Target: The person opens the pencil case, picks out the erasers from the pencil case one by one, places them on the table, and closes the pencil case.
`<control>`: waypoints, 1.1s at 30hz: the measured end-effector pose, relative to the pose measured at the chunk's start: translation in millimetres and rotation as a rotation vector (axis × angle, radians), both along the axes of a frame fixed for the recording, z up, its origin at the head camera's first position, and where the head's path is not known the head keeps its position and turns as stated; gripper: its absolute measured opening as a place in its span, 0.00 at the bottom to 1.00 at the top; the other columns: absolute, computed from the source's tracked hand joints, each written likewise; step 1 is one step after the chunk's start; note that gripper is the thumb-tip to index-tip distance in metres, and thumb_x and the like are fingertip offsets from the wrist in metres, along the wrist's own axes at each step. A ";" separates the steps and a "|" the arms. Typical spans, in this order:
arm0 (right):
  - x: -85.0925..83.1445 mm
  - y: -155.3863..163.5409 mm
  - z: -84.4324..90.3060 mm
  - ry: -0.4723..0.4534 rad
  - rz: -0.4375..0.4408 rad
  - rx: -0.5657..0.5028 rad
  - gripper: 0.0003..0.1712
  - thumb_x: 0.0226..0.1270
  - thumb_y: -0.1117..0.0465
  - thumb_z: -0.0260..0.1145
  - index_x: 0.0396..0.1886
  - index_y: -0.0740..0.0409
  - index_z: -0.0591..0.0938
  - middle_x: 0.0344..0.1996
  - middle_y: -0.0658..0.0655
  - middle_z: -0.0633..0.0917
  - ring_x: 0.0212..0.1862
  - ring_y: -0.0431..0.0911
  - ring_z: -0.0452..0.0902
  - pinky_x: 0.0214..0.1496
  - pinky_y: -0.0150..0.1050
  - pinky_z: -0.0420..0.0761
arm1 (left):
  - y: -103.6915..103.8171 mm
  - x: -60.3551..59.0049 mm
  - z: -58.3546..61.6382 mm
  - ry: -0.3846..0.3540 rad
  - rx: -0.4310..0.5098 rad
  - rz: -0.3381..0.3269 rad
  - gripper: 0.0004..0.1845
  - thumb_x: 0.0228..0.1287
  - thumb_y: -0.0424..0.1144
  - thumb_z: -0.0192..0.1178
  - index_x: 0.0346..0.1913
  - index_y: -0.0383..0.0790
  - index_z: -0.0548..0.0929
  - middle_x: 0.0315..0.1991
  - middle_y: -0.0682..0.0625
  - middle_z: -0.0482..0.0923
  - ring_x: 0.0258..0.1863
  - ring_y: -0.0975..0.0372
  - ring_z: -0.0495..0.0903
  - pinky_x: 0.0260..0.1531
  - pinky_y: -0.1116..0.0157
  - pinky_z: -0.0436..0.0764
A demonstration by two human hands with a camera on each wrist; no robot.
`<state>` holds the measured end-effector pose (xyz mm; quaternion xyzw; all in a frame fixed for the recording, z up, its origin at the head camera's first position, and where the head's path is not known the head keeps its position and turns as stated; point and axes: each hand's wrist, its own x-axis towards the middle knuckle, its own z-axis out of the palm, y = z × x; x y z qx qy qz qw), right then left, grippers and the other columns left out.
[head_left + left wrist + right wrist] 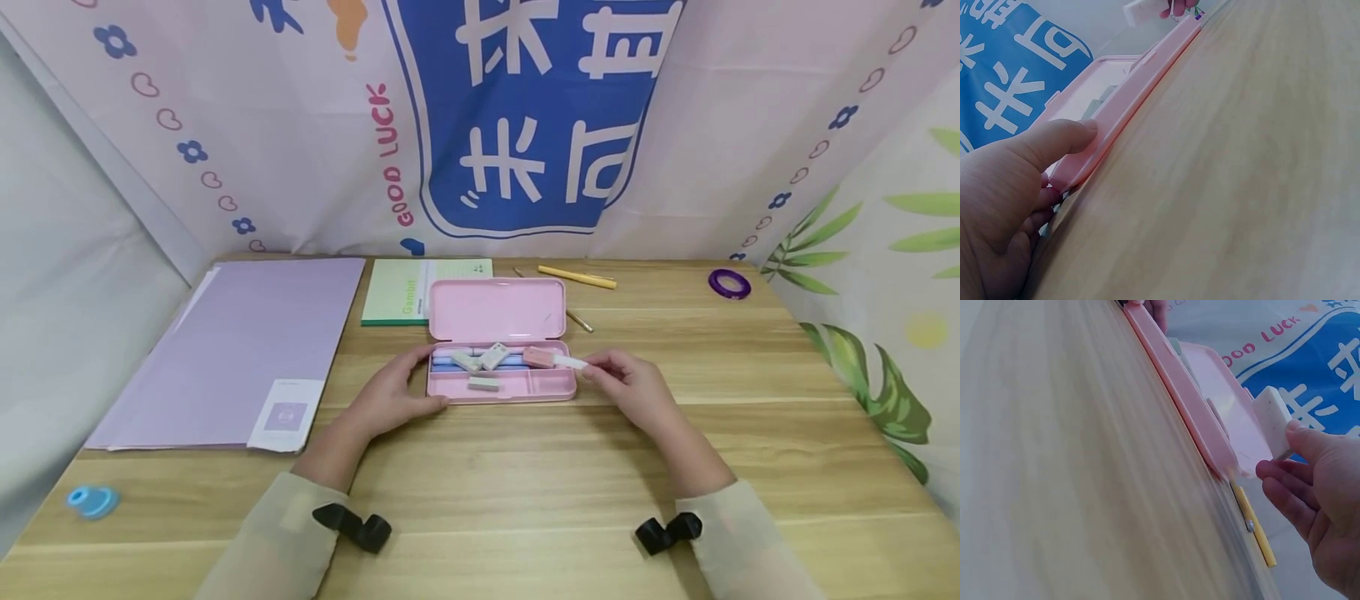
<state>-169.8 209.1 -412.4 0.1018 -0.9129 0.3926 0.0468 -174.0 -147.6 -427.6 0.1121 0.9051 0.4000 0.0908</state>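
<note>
The left hand [393,396] cups the left end of the pink pencil case [516,383], thumb against the near wall and fingers curled around behind, a hold that probably braces the light case against sliding on the tabletop [510,500]. The right hand [630,387], closed to a narrow pinch, has one end of a white eraser [1272,419] between thumb and fingers, just above the case's right end; gripping it by the end seems to leave most of the block clear of the fingers (the far end points left, towards a pink eraser [537,357]). The lid [495,308] is swung back to the far side, which gives both compartments easy access. As for looks, the white eraser is a plain, pale block with softly rounded corners. The case is glossy pink and shallow; its far, long compartment carries bluish pens [444,362] with two greyish erasers and the pink one on top, while a single small grey eraser [483,384] lies in the near-left compartment, beside a smaller one at right.
</note>
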 end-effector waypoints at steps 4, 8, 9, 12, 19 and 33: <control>0.5 17.1 2.4 -0.012 -0.081 -0.068 0.11 0.66 0.61 0.68 0.45 0.63 0.84 0.42 0.63 0.87 0.36 0.29 0.76 0.40 0.21 0.79 | -0.3 -0.2 0.3 0.003 0.000 -0.002 0.49 0.52 0.54 0.72 0.74 0.42 0.61 0.75 0.42 0.60 0.75 0.47 0.57 0.74 0.47 0.59; 0.2 45.7 2.6 -0.017 -0.142 -0.093 0.20 0.66 0.64 0.67 0.56 0.67 0.80 0.52 0.70 0.83 0.40 0.16 0.70 0.45 0.13 0.75 | -0.5 0.0 0.4 0.006 0.003 0.000 0.49 0.52 0.54 0.73 0.74 0.43 0.61 0.75 0.42 0.60 0.75 0.47 0.57 0.74 0.47 0.59; 0.5 54.3 2.1 -0.012 -0.152 -0.079 0.22 0.67 0.64 0.66 0.58 0.67 0.79 0.54 0.71 0.82 0.40 0.14 0.68 0.45 0.12 0.74 | -0.7 -0.1 0.3 0.007 0.003 0.000 0.49 0.52 0.54 0.73 0.74 0.43 0.61 0.75 0.42 0.60 0.75 0.47 0.57 0.74 0.47 0.59; 2.5 81.6 0.3 -0.011 -0.192 -0.022 0.23 0.70 0.61 0.64 0.61 0.67 0.76 0.56 0.72 0.79 0.41 0.13 0.64 0.45 0.09 0.71 | -0.6 -0.4 0.0 0.010 0.003 -0.001 0.49 0.52 0.54 0.73 0.74 0.43 0.61 0.75 0.42 0.60 0.75 0.47 0.57 0.74 0.47 0.59; 7.4 151.8 -8.0 -0.096 -0.367 0.048 0.29 0.72 0.53 0.60 0.62 0.71 0.74 0.56 0.76 0.78 0.37 0.14 0.62 0.36 0.12 0.70 | -0.3 -1.1 -0.8 0.017 0.001 -0.007 0.49 0.52 0.53 0.73 0.74 0.42 0.61 0.74 0.42 0.60 0.75 0.47 0.57 0.74 0.47 0.59; 3.2 208.2 -17.7 -0.227 -0.460 0.202 0.35 0.76 0.46 0.51 0.67 0.72 0.68 0.59 0.77 0.73 0.59 0.70 0.67 0.59 0.64 0.69 | -0.4 -1.0 -1.0 0.004 -0.003 0.001 0.49 0.52 0.54 0.73 0.74 0.43 0.60 0.75 0.42 0.60 0.75 0.47 0.57 0.74 0.46 0.59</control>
